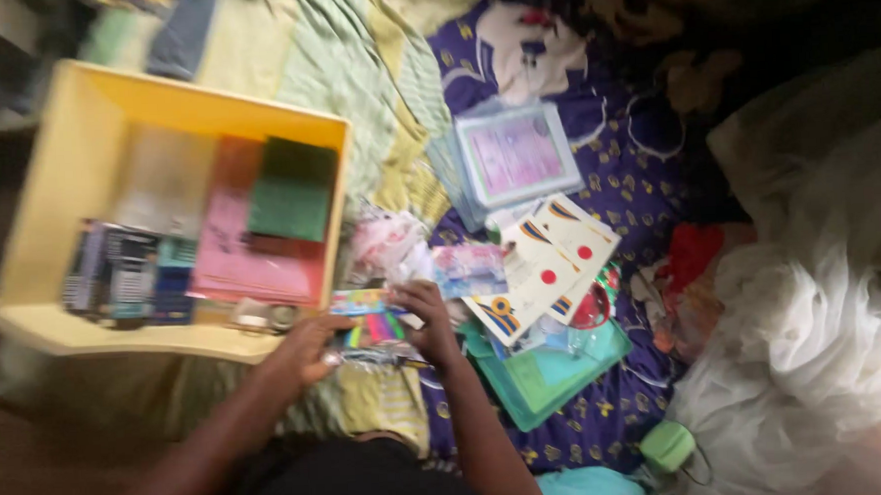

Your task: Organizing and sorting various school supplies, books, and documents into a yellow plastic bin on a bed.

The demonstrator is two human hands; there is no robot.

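Both of my hands hold a small packet with bright multicoloured stripes (370,328), just in front of a yellow drawer (70,165). My left hand (306,347) grips the packet's left side. My right hand (426,317) closes over its right end. The picture is blurred, so what is inside the packet cannot be made out. The drawer lies on a bed and holds a pink sheet (248,256), a green pad (294,190) and several dark boxes (130,271).
White cards with red dots (550,262) lie to the right of my hands on a purple patterned cover (645,169). A teal folder (555,371), a clear plastic wallet (516,155), white gauzy fabric (819,300) and a small green pouch (667,445) lie around.
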